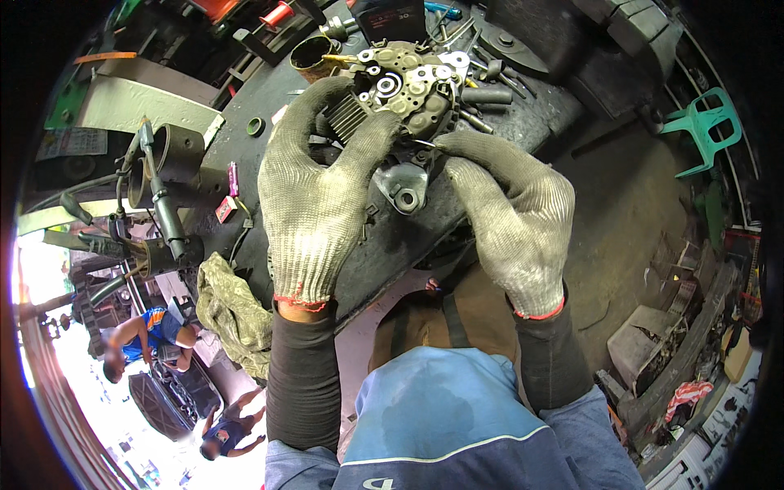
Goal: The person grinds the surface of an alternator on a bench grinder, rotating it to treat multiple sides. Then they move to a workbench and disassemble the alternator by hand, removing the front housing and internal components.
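Observation:
A small engine [418, 91] with a cast metal case and cooling fins stands on the dark workbench, its side open to show a round bearing. My left hand [306, 196], in a grey knit glove, is wrapped around its finned near-left side, thumb and fingers apart across the fins. From the right, my gloved right hand [523, 208] reaches in with thumb and forefinger closed. A thin shiny metal piece [421, 144] runs from these fingertips to the engine's lower edge. Below it sits a metal bracket [402, 188] with a round hole, close to both hands.
Behind the engine are a rusty can [312, 55], a black box [390, 20] and scattered tools [498, 69]. A cloth [233, 314] hangs at the bench's left edge, near a red small box [226, 210]. A green stool [704, 131] stands right; two people are lower left.

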